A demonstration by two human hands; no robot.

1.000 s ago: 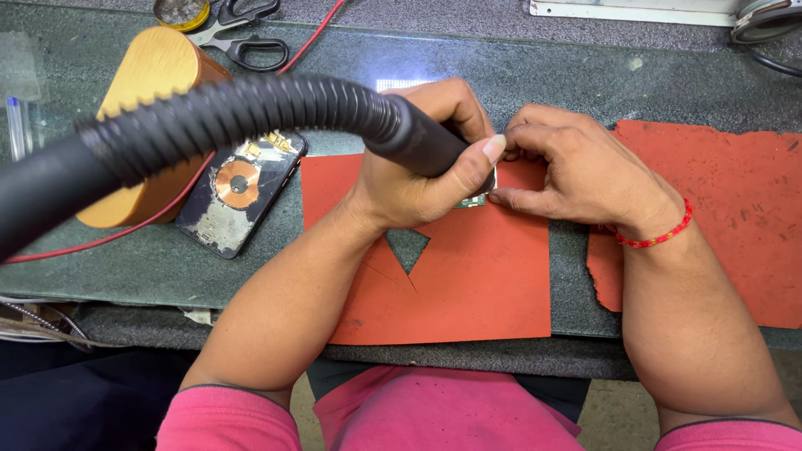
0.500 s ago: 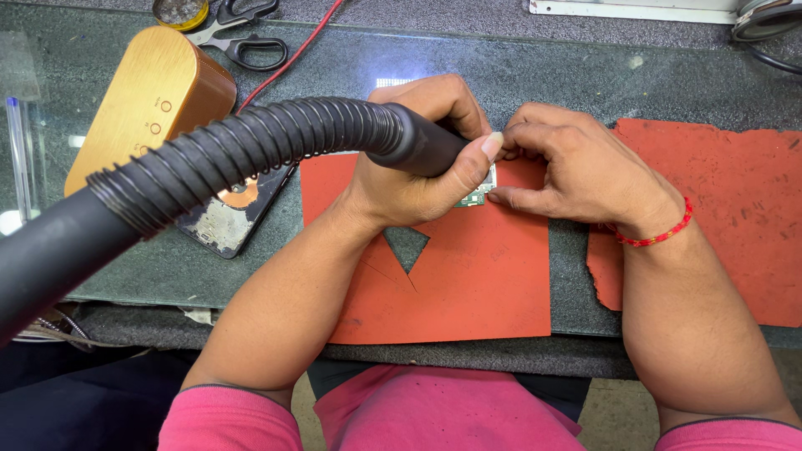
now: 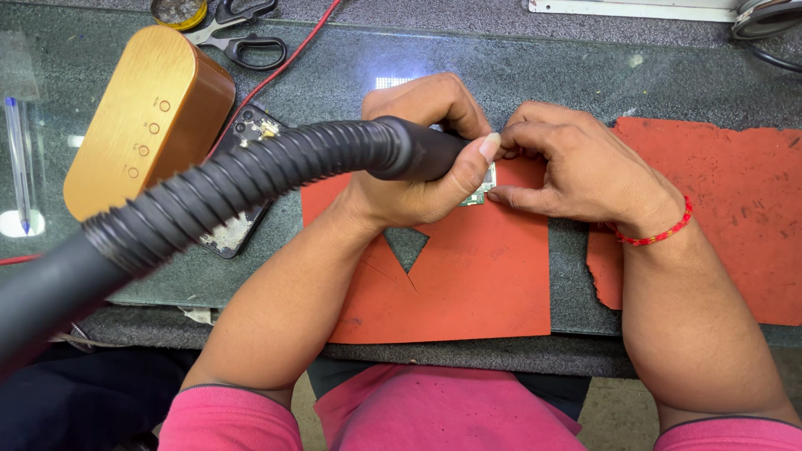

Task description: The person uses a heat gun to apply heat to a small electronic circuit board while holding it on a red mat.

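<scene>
My left hand (image 3: 418, 179) grips the black nozzle of a ribbed black hose (image 3: 251, 188), thumb on top, its tip pointing down at a small green circuit board (image 3: 483, 190). The board lies on a red mat (image 3: 468, 276) with a triangular hole cut in it, and is mostly hidden by my fingers. My right hand (image 3: 576, 171) rests beside the nozzle, fingertips pressed on the board's right edge. A red thread bracelet (image 3: 656, 234) is on that wrist.
A wooden rounded box (image 3: 142, 117) with small buttons stands at the left. An opened phone (image 3: 242, 225) lies partly under the hose. Scissors (image 3: 242, 33), a round tin (image 3: 178, 12) and a red wire (image 3: 276, 75) sit at the back. Another torn red mat (image 3: 735, 209) lies right. A pen (image 3: 18, 159) is far left.
The hose has swung lower and toward me, uncovering the wooden box. Both hands have stayed on the board.
</scene>
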